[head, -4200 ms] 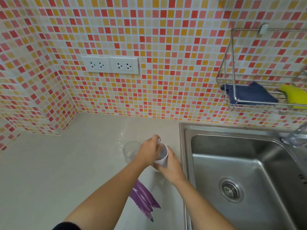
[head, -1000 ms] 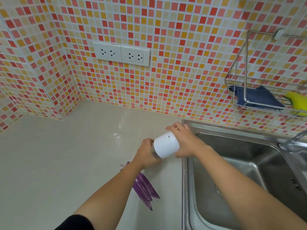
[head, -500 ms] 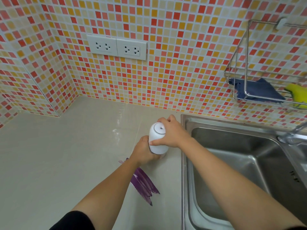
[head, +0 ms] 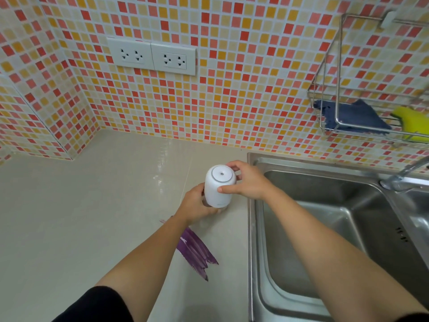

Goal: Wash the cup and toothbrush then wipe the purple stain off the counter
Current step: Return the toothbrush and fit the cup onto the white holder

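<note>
A white cup (head: 218, 187) stands upside down, its base facing up, on the beige counter (head: 92, 217) just left of the sink. My right hand (head: 248, 182) grips it from the right, thumb at the front and fingers at the top rim. My left hand (head: 197, 205) holds the lower part, where a sliver of a clear cup (head: 217, 209) shows under the white one. A purple stain (head: 195, 252) streaks the counter below my left wrist. No toothbrush is in sight.
A steel sink (head: 251, 228) lies to the right, with a faucet (head: 404, 175) at its back right. A wire rack (head: 336, 89) on the tiled wall holds a blue cloth (head: 357, 115) and a yellow sponge (head: 413, 122). Wall sockets (head: 151, 55) sit above the counter.
My right hand has turned the white cup from lying tilted to fully upside down and lowered it over the clear cup in my left hand. The view has shifted slightly.
</note>
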